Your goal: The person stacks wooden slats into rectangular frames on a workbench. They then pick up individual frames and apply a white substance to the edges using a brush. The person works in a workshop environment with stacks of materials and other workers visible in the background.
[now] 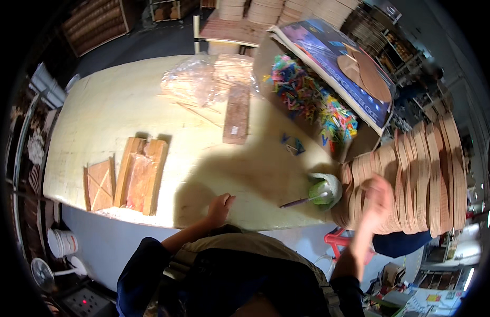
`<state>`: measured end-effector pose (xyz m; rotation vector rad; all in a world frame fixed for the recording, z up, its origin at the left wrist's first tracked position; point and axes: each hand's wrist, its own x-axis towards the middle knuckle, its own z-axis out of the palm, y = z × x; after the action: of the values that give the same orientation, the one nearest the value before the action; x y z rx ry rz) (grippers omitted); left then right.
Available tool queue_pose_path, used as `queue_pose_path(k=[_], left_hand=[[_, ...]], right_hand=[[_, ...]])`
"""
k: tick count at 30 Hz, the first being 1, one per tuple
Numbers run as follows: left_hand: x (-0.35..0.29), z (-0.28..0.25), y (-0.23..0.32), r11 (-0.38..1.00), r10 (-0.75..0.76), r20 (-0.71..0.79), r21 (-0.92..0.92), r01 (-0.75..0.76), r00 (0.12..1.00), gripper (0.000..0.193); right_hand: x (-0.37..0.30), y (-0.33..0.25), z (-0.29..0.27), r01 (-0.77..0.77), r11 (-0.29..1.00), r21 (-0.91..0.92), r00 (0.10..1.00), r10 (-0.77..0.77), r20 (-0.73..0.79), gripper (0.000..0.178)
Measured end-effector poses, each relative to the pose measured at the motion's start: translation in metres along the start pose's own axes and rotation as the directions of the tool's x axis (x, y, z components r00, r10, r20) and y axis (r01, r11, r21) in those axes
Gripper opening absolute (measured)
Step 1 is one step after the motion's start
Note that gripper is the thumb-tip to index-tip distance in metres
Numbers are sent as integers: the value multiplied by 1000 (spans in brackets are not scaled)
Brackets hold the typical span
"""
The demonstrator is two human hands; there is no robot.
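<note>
My left hand [220, 208] is curled closed over the front edge of the pale worktable [197, 158]; whatever its fingers may hold is hidden. My right hand [378, 198] is smeared by motion in front of the row of bent wooden rims [414, 174] at the right, and I cannot make out its fingers or whether it touches them. Between the hands, near the table's right end, stands a whitish-rimmed cup [333, 190] with green on it. A dark-handled brush [295, 203] leans out of it to the left.
An open box of colourful small clips [308, 98] stands at the back right, a few loose clips [293, 145] nearby. Bagged thin wooden strips [194, 82] and a brown block [236, 116] lie mid-table. Wooden jigs [142, 177] sit at left. A red stool [337, 240] stands below the table edge.
</note>
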<state>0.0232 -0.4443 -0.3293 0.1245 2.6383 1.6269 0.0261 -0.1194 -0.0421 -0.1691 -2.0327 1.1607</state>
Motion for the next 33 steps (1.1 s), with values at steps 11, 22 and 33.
queue_pose_path(k=[11, 22, 33], left_hand=[[-69, -97, -72, 952, 113, -245, 304, -35, 963, 21], [-46, -198, -46, 835, -4, -422, 498, 235, 907, 63], [-15, -171, -66, 850, -124, -386, 434, 298, 914, 59]], right_hand=[[-96, 107, 398, 196, 788, -584, 848, 163, 504, 100], [-184, 60, 260, 104, 813, -573, 578, 419, 700, 113], [-219, 36, 221, 121, 877, -464, 356, 398, 845, 127]])
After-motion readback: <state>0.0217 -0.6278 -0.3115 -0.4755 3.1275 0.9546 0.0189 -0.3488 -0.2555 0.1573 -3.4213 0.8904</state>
